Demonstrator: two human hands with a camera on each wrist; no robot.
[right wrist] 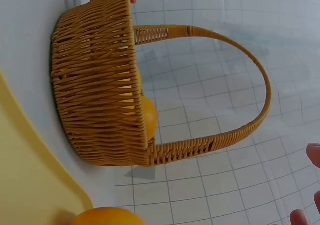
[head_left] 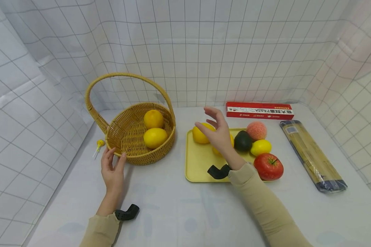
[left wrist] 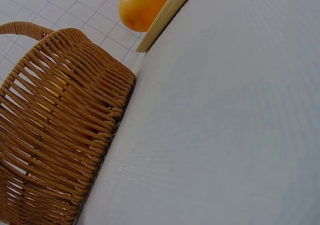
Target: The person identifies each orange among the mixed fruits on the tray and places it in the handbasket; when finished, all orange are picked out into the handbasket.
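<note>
At the left, my left hand [head_left: 112, 169] holds the near left rim of a wicker basket [head_left: 148, 157], fingers and thumb at its edge. Inside the basket lie an orange [head_left: 153, 119] and a lemon [head_left: 155, 138]. My right hand [head_left: 218, 132] hovers over the yellow tray [head_left: 198, 168], its fingers spread and nothing between them. Below it sits a yellow-orange fruit [head_left: 200, 134], with another partly hidden behind the hand. To the right are an avocado [head_left: 243, 141], a pink bumpy round fruit [head_left: 256, 131], a second lemon [head_left: 261, 147] and a red apple [head_left: 268, 166].
Behind the tray lies a red pasta box [head_left: 259, 110]. A long flat brown package [head_left: 312, 156] is on the far right. Left of the basket is a small yellow lollipop-like item [head_left: 100, 143]. The basket's tall handle [head_left: 128, 75] arches above it.
</note>
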